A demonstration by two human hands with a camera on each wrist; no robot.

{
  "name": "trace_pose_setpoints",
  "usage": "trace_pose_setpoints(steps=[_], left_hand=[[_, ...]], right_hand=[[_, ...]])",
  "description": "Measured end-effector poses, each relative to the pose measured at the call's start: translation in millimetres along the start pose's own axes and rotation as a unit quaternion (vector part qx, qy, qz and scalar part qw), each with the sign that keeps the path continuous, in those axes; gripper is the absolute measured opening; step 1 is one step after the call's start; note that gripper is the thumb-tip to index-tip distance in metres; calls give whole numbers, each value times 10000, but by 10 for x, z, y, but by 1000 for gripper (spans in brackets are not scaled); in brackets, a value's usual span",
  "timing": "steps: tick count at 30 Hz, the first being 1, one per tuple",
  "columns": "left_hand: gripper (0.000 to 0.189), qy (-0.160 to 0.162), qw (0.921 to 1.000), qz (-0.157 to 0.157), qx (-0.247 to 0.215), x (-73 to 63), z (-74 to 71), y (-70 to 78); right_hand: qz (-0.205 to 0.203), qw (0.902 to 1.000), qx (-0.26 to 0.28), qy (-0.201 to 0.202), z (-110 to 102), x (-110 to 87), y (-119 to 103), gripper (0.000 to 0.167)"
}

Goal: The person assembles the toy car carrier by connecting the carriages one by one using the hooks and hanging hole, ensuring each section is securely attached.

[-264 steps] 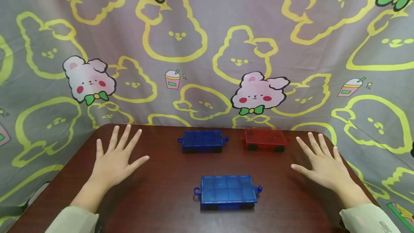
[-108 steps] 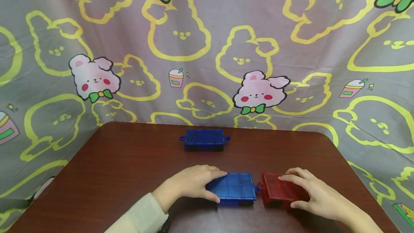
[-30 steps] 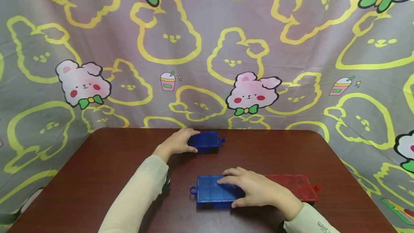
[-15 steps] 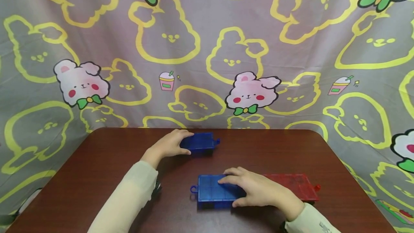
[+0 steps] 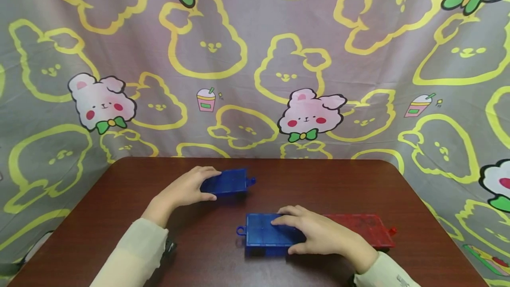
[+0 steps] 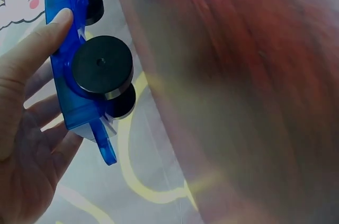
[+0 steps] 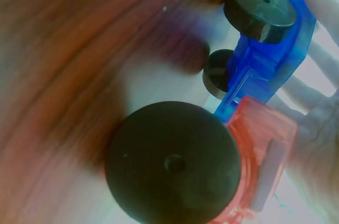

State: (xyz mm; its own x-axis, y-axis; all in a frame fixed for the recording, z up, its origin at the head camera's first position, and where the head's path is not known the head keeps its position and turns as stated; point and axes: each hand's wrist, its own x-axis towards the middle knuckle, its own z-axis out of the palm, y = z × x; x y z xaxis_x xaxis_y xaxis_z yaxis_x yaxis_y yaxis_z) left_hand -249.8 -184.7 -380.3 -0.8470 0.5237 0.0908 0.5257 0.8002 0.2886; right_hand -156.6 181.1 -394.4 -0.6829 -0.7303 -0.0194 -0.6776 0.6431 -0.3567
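My left hand (image 5: 184,189) grips the left end of a blue toy train car (image 5: 230,182), thumb on the near side and fingers on the far side. That car is slightly turned, its hook pointing right. In the left wrist view its black wheels (image 6: 103,66) and a blue coupling tab (image 6: 107,147) show. Nearer me, my right hand (image 5: 318,233) holds a second blue toy train car (image 5: 260,230) across its right part. Its ring (image 5: 241,230) sticks out to the left. A red toy train car (image 5: 360,229) stands at its right end; the hand hides their joint.
The brown table (image 5: 131,207) has rounded far corners. A patterned cloth (image 5: 247,79) hangs close behind its far edge and along the sides. The red car's hook (image 5: 393,231) points to the right.
My left hand first helped at the front blue and red cars, then took the far blue car and moved it left and nearer. The red car came forward from the back earlier.
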Motion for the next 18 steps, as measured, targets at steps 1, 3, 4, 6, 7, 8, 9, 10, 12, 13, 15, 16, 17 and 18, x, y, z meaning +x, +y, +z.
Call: trace_pose_setpoints(steps=[1, 3, 4, 6, 7, 8, 9, 10, 12, 13, 15, 16, 17, 18], left_hand=[[67, 19, 10000, 25, 24, -39, -8, -9], [66, 49, 9999, 83, 59, -121, -26, -21], [66, 69, 9998, 136, 87, -163, -37, -24], [66, 72, 9998, 137, 95, -248, -53, -22], [66, 67, 9999, 124, 86, -287, -59, -19], [66, 54, 9999, 109, 85, -324, -66, -15], [66, 43, 9999, 85, 76, -359, -71, -9], [66, 30, 10000, 66, 63, -391, -75, -5], [66, -10, 10000, 22, 27, -456, -82, 12], [66, -13, 10000, 10, 27, -486, -85, 18], [66, -10, 10000, 15, 43, -548, -87, 30], [66, -1, 10000, 30, 57, -580, -88, 35], [65, 10, 10000, 45, 61, -610, -87, 40], [65, 21, 10000, 70, 66, -640, -86, 44]], right_hand=[[0, 10000, 0, 12, 1, -2, 3, 59], [-2, 10000, 15, 31, 5, -7, 10, 59], [-9, 10000, 28, 43, 7, -9, 14, 59], [-28, 10000, 57, 73, 10, -14, 21, 59], [-31, 9999, 76, 89, 12, -18, 24, 59], [-24, 9999, 93, 105, 13, -22, 25, 58], [-31, 9999, 94, 137, 17, -26, 28, 58], [-34, 9998, 92, 164, 20, -28, 31, 58], [-24, 9997, 82, 208, 27, -32, 35, 58], [-14, 9997, 80, 226, 30, -34, 35, 58], [1, 9997, 81, 249, 36, -31, 38, 59], [18, 9997, 96, 245, 37, -29, 36, 59], [37, 9996, 113, 239, 39, -28, 36, 59], [60, 9996, 128, 235, 41, -26, 36, 59]])
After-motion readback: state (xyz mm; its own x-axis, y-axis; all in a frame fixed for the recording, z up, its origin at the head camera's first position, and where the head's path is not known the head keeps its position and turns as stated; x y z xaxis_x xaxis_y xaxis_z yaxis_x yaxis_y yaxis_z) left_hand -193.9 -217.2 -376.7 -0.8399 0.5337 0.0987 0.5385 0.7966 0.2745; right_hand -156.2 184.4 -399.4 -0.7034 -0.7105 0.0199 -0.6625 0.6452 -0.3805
